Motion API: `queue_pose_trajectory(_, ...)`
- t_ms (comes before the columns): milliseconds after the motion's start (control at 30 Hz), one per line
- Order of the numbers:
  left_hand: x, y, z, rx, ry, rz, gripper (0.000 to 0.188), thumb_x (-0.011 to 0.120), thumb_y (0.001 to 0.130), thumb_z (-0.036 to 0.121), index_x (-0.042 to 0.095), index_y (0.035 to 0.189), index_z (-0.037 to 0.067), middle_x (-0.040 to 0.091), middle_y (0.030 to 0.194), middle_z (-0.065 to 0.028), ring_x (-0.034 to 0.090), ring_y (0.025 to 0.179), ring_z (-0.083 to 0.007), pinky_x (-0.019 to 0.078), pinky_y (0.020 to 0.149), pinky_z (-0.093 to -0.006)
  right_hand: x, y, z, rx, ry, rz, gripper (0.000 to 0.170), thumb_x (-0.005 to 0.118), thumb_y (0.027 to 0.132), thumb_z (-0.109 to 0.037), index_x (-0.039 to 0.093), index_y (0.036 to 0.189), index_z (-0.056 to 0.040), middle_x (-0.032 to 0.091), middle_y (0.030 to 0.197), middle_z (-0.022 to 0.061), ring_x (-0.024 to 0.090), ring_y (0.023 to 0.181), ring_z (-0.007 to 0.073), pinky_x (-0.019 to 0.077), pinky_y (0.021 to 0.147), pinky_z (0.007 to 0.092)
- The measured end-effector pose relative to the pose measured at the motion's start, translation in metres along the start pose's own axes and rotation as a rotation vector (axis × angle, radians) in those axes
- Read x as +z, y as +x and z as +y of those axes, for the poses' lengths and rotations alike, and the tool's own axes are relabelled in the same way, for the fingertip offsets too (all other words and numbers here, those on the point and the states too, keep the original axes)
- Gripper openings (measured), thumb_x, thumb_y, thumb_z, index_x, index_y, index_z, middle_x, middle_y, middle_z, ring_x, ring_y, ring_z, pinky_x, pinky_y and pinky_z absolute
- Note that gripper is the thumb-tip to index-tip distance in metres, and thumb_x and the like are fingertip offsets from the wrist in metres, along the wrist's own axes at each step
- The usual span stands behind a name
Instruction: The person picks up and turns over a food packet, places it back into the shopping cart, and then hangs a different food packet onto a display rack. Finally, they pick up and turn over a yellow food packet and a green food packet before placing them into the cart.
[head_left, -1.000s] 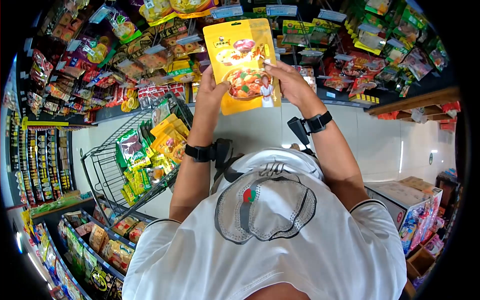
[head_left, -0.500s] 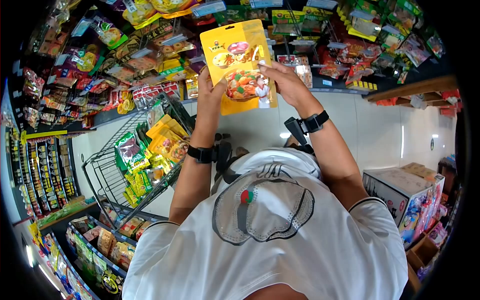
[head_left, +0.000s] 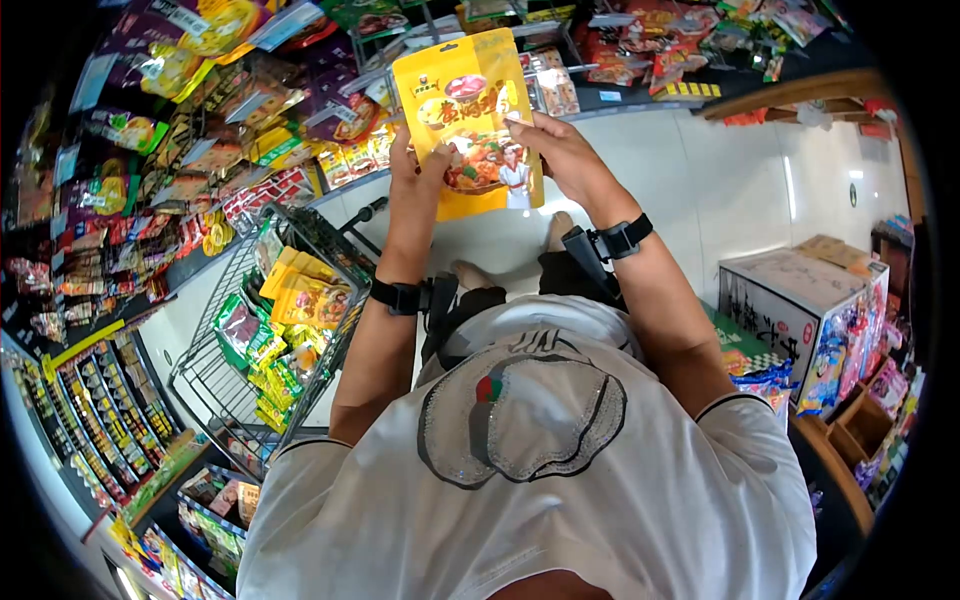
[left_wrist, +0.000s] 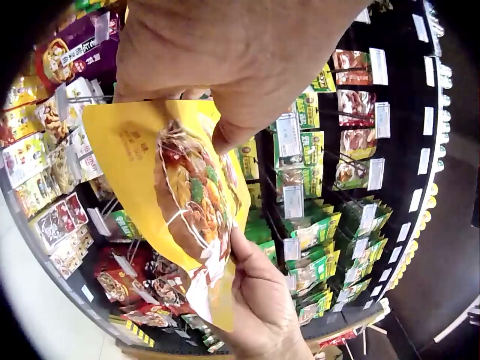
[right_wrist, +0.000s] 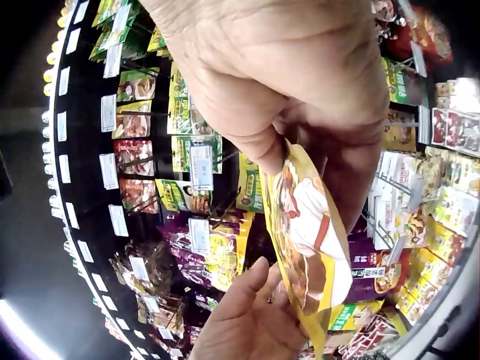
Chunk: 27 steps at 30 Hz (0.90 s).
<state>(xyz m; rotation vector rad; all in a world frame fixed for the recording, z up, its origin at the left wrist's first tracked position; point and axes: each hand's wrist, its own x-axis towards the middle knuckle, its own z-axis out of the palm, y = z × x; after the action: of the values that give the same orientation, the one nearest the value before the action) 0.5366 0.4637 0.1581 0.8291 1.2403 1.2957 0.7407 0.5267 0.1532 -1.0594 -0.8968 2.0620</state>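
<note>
A yellow food pouch [head_left: 425,75], printed with a cooked dish and a figure in white, is held upright at chest height. My left hand [head_left: 412,190] grips its left edge, thumb across the front. On the opposite edge my right hand [head_left: 572,165] pinches it, thumb likewise in front; the fingers behind are hidden. In the left wrist view the pouch [left_wrist: 127,169] bows slightly between the left hand [left_wrist: 240,56] and the right hand [left_wrist: 264,307]. The right wrist view shows the pouch [right_wrist: 300,259] nearly edge-on.
On the left stands a wire shopping cart [head_left: 205,375] with green and yellow packets [head_left: 305,300] inside. Shelves of hanging packets [head_left: 190,140] curve around the front. Behind on the right are a large box [head_left: 770,300] and a wooden shelf edge [head_left: 800,95]. Pale floor [head_left: 700,170] lies between.
The body and head have turned, so shelves and cart shift in the head view and the feet show. Both hands keep hold of the pouch, which sits slightly further left in view.
</note>
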Motion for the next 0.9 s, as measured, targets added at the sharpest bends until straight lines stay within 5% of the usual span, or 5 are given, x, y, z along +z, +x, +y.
queue_pose_trajectory(367,0.038,0.027,-0.049,-0.101,0.059,-0.029,0.054,0.058,0.097,0.015,0.031,0.142,0.001,0.057,0.124,-0.0138,0.060,0.107,-0.0165,0.0519,0.086,-0.0288,-0.062,-0.004,0.017,0.040,0.093,0.147,0.034,0.061,0.096,-0.021,0.061,0.122,0.0018,0.067,0.109,0.0074,0.065,0.093,0.0104,0.0524,0.083,0.0251)
queue_pose_trajectory(567,0.056,0.038,-0.062,-0.176,0.021,-0.044,0.051,0.058,0.097,0.012,0.035,0.142,0.007,0.054,0.130,-0.0127,0.056,0.117,-0.0178,0.0489,0.096,-0.0317,-0.088,-0.001,0.025,0.075,0.177,0.146,0.037,0.058,0.098,-0.019,0.056,0.131,-0.0003,0.066,0.111,0.0046,0.064,0.096,0.0098,0.0514,0.087,0.0246)
queue_pose_trajectory(667,0.059,0.047,-0.081,-0.117,0.056,-0.033,0.061,0.061,0.096,0.017,0.028,0.143,-0.003,0.061,0.115,-0.0142,0.063,0.097,-0.0162,0.0532,0.080,-0.0280,-0.099,0.003,0.032,0.099,0.189,0.184,0.038,0.059,0.098,-0.019,0.056,0.131,-0.0006,0.066,0.111,0.0045,0.064,0.095,0.0096,0.0518,0.086,0.0248)
queue_pose_trajectory(900,0.078,0.059,-0.113,-0.167,0.177,-0.061,0.057,0.059,0.097,0.026,0.035,0.141,-0.002,0.060,0.111,-0.0090,0.057,0.092,-0.0119,0.0497,0.078,-0.0263,-0.110,-0.001,0.037,0.074,0.081,0.253,0.039,0.061,0.096,-0.019,0.057,0.130,-0.0003,0.064,0.118,0.0053,0.062,0.102,0.0112,0.0495,0.090,0.0254)
